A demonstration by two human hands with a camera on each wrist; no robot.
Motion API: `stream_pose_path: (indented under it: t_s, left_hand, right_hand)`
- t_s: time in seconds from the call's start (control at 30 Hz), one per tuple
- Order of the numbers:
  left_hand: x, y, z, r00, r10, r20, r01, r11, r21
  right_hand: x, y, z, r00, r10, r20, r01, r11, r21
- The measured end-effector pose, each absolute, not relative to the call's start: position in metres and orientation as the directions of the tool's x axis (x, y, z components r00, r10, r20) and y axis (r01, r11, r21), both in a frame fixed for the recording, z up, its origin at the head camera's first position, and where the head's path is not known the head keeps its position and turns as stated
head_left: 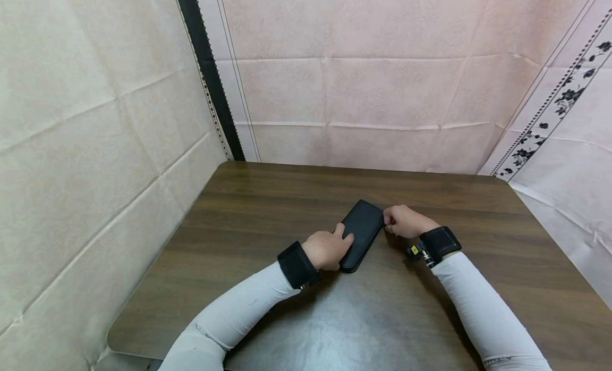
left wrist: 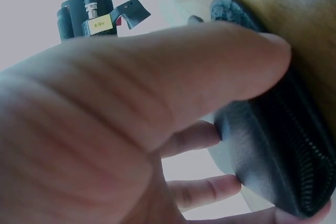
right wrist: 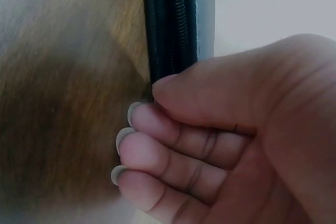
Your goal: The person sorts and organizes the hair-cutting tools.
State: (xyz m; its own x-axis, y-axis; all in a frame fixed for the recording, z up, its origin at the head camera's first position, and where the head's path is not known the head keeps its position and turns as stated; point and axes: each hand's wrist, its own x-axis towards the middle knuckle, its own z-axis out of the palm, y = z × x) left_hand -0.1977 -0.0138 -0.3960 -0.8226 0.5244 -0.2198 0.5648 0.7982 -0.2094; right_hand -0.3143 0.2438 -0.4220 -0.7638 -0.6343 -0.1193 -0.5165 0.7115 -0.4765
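Observation:
A long black zippered wallet [head_left: 362, 225] lies at an angle on the wooden table. My left hand [head_left: 328, 249] grips its near left side, the thumb across one face and the fingers around the other in the left wrist view. At the far right corner, my right hand [head_left: 405, 221] has its fingers curled, thumb and index finger pinching at the wallet's zipper. In the right wrist view the zipper teeth [right wrist: 180, 14] run along the edge down to the thumb tip [right wrist: 167, 88]. The thumb and fingers hide the zipper pull.
The brown wooden table [head_left: 268, 201] has rounded corners. Pale creased cloth [head_left: 382, 94] hangs behind it and on both sides, with a floral border [head_left: 569, 94] at the right. Black straps circle both wrists, and a small camera [head_left: 417, 250] is on the right one.

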Motion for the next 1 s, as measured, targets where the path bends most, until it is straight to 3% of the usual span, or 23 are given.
stream_pose_path:
  t_s: [1.0]
  left_hand:
    - [-0.1957, -0.0129, -0.3942, -0.827, 0.508, -0.242, 0.556, 0.801, -0.220]
  right_hand:
    - [-0.3135, 0.2408, -0.4200, -0.754, -0.637, -0.160, -0.504, 0.718, -0.481]
